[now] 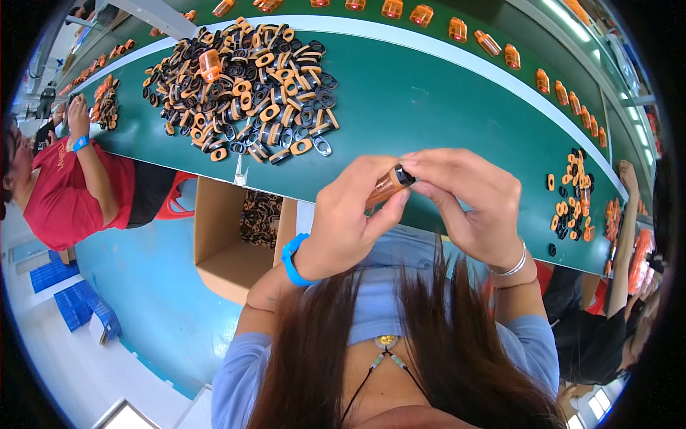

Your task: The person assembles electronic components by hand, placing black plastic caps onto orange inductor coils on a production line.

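Note:
Above the near edge of the green work table, my left hand (355,204) is closed round a small translucent orange casing (384,187), which is tilted. A black end piece (404,176) sits at the casing's upper right end. Thumb and fingertips of my right hand (477,193) close on that black end piece. Part of the casing is hidden behind my left fingers. Left of my hands lies a large heap of black-and-orange oval rings (271,96), with another orange casing (210,65) on top of it.
Beyond the table runs a green conveyor belt (436,32) carrying spaced orange casings. Below the table's edge stands a cardboard box (221,264) with more rings. A smaller ring pile (569,200) lies at right. Co-workers are at both sides, one in a red shirt (78,182) at left.

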Action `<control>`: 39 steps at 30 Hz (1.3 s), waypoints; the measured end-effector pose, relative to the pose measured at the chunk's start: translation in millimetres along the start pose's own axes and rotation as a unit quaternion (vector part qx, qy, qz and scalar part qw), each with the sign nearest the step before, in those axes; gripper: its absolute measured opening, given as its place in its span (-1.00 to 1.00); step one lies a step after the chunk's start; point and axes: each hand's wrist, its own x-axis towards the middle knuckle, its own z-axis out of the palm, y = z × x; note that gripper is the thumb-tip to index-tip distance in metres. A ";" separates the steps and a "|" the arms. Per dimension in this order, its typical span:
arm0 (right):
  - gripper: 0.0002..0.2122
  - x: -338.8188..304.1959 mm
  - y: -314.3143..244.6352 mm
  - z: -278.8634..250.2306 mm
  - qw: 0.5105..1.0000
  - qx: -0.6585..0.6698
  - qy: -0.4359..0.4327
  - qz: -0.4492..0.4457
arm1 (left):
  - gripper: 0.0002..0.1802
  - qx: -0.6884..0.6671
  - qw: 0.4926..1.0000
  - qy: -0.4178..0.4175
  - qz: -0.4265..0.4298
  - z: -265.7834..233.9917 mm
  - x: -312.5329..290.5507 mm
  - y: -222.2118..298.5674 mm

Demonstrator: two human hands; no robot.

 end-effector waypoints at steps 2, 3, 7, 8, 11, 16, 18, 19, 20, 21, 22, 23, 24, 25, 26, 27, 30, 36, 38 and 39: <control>-0.80 -0.4 -4.5 -1.4 0.997 -0.079 -0.008 -0.017 | -0.62 0.093 0.994 0.011 0.063 1.7 0.6 -4.4; -0.80 -1.9 -6.3 -0.3 0.997 -0.079 -0.009 -0.016 | -0.62 0.092 0.994 0.011 0.063 2.7 0.3 -7.2; -0.79 -7.5 -6.1 4.8 0.992 -0.122 0.008 -0.019 | -0.57 0.197 0.970 0.034 0.137 5.7 0.5 -11.7; -0.76 -8.7 -4.9 6.3 0.991 -0.125 0.020 -0.030 | -0.54 0.214 0.965 0.041 0.145 5.7 0.7 -11.7; -0.81 -8.3 -11.0 7.8 0.993 -0.120 0.012 0.012 | -0.52 0.237 0.959 0.034 0.151 5.0 1.0 -11.2; -0.82 -8.7 -12.4 14.1 0.991 -0.128 0.021 0.025 | -0.56 0.246 0.959 0.017 0.143 5.4 0.5 -11.4; -0.83 -9.3 -11.8 16.7 0.989 -0.143 0.021 0.027 | -0.58 0.248 0.956 0.022 0.154 7.0 -0.2 -14.1; -0.82 -9.3 -9.5 18.2 0.989 -0.149 0.016 0.019 | -0.59 0.241 0.960 0.023 0.143 8.0 -0.6 -15.9; -0.82 -8.8 -7.2 19.6 0.988 -0.154 0.012 0.010 | -0.60 0.235 0.963 0.025 0.131 8.3 -0.8 -17.1; -0.82 -7.7 -4.1 20.5 0.988 -0.156 0.011 0.011 | -0.60 0.234 0.963 0.025 0.131 7.2 -0.3 -18.0; -0.81 -5.9 -0.3 21.3 0.990 -0.144 0.009 -0.005 | -0.59 0.216 0.970 0.017 0.114 4.8 -0.2 -19.0; -0.80 -4.4 1.5 21.7 0.991 -0.132 0.006 -0.021 | -0.58 0.197 0.976 0.010 0.096 2.4 -0.6 -19.5; -0.80 -1.8 -0.2 20.7 0.991 -0.132 0.004 -0.023 | -0.58 0.197 0.976 0.013 0.095 0.0 -2.0 -17.3; -0.80 2.6 -2.5 18.7 0.997 -0.070 0.018 0.002 | -0.59 0.165 0.983 0.010 0.081 -2.3 -2.8 -13.9; -0.79 5.6 -3.5 17.8 0.999 -0.008 0.031 0.027 | -0.59 0.134 0.989 0.006 0.067 -3.8 -3.4 -12.3; -0.79 4.7 -1.0 17.4 0.999 -0.008 0.027 0.024 | -0.59 0.133 0.989 0.011 0.066 -4.4 -3.6 -13.1; -0.78 -0.5 3.8 14.4 1.000 0.015 0.006 0.015 | -0.59 0.106 0.989 0.012 0.101 -5.6 -5.7 -14.1; -0.75 1.7 0.4 8.3 1.000 0.021 -0.012 0.002 | -0.51 0.087 0.986 0.027 0.136 -4.2 -6.3 -16.8; -0.76 0.7 -4.8 6.5 1.000 0.016 -0.010 -0.004 | -0.53 0.036 0.989 0.039 0.142 -0.3 -7.9 -17.0; -0.76 -0.5 -7.2 7.0 1.000 0.016 -0.011 -0.005 | -0.53 0.036 0.988 0.040 0.141 -0.4 -7.6 -16.9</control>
